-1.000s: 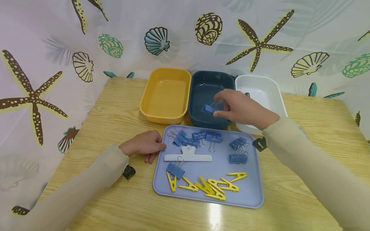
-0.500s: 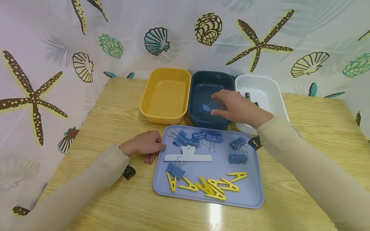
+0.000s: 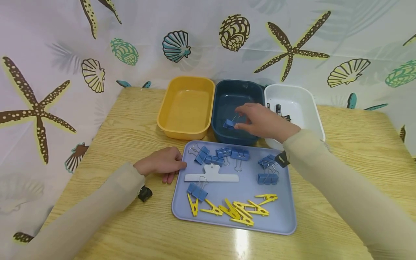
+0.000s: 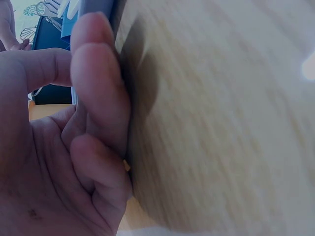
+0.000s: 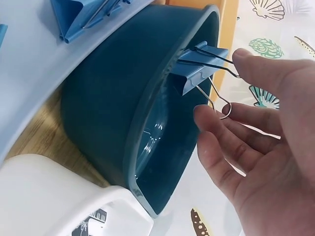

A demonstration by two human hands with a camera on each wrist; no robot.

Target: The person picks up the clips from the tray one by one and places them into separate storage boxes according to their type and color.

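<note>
As my feeds show it, one blue clip is at the mouth of the navy bin; rim contact, I cannot tell. Right hand: grip clamped on the clip's wire handles, between thumb and fingers. Hazards, as I judge: a slip on thin wire could drop it outside, or too low a path could snag the rim. Tray: in front. Left hand: loosely curled on the bench beside it.

Screened-off work nook, room unclear | wooden table | seashell-print cloth behind

Raised tray edge beside left grip
</note>
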